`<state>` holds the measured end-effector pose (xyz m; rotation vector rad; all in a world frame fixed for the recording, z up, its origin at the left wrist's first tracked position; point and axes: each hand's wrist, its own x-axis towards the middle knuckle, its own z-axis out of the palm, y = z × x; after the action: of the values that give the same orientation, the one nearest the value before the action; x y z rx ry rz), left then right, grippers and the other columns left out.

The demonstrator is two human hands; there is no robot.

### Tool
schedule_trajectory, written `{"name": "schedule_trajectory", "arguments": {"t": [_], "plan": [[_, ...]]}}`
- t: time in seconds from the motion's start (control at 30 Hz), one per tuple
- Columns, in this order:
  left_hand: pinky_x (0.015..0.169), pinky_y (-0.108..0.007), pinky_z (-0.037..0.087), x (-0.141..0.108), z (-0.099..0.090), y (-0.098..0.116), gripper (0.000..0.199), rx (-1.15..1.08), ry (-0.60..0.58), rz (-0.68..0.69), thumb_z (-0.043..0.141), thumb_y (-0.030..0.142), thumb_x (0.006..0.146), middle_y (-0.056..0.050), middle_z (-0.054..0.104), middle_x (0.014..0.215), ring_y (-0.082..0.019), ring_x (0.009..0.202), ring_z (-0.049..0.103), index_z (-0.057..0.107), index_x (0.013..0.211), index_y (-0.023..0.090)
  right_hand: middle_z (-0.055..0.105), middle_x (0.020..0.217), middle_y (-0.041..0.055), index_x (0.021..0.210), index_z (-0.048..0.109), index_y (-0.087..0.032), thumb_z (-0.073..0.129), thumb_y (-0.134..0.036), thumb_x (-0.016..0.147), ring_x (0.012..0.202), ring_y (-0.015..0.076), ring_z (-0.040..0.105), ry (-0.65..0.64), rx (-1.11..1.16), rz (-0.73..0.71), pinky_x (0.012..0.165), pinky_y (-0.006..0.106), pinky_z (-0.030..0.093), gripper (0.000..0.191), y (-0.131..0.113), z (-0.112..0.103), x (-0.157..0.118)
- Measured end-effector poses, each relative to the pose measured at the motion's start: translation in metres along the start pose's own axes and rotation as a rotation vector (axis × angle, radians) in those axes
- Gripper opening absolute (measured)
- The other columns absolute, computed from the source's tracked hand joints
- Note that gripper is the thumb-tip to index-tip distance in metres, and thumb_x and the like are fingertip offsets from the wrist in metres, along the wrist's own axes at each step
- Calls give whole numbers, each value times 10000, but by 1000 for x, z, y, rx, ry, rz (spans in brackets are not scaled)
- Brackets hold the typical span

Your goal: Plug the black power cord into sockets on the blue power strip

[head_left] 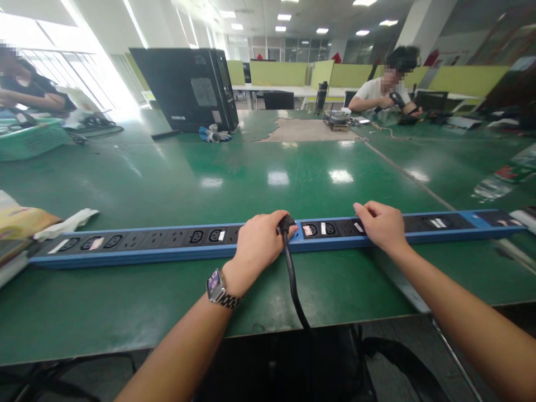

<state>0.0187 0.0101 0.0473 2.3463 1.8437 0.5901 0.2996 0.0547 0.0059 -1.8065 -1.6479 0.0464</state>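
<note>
A long blue power strip [268,242] with black sockets and small white labels lies across the green table. Near its middle, my left hand [260,237], with a watch on the wrist, is closed around a black plug [285,224]. The plug is at the strip's sockets; my fingers partly hide it, so how far in it sits cannot be seen. Its black cable [294,282] hangs over the table's front edge. My right hand [383,226] rests on the strip further right, fingers curled and thumb near the index finger. Whether anything is between those fingers is hidden.
A black computer case [188,89] stands at the back left, with gloves [215,134] beside it. A green basket [33,139] is at the far left, a plastic bottle [506,173] at the right. Two people sit across the table [251,167]. Packaging lies near the strip's left end.
</note>
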Motion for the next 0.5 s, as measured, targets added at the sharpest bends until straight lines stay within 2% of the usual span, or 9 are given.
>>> {"name": "schedule_trajectory", "arguments": {"t": [0.2, 0.3, 0.5], "plan": [[723, -302, 515, 15, -9, -7, 209, -113, -108, 65, 604, 389, 875, -41, 744, 922, -214, 837, 692, 699, 1017, 268, 571, 554, 19, 586, 580, -198, 468, -554, 843, 566, 145, 489, 7, 3, 0, 564, 267, 285, 453, -1, 1, -1], [704, -317, 513, 16, -9, -3, 205, -82, -96, 69, 631, 387, 852, -36, 743, 925, -230, 838, 689, 702, 1015, 283, 578, 559, 20, 586, 582, -200, 471, -552, 841, 564, 146, 485, 20, -7, 4, 555, 267, 276, 449, -1, 1, -2], [693, -318, 516, 11, -1, 2, 233, -130, -33, -9, 633, 399, 854, -42, 748, 921, -227, 813, 687, 696, 1044, 280, 585, 566, 18, 589, 587, -203, 474, -564, 836, 572, 148, 490, 12, -39, 37, 547, 262, 263, 452, -2, 1, -2]]}}
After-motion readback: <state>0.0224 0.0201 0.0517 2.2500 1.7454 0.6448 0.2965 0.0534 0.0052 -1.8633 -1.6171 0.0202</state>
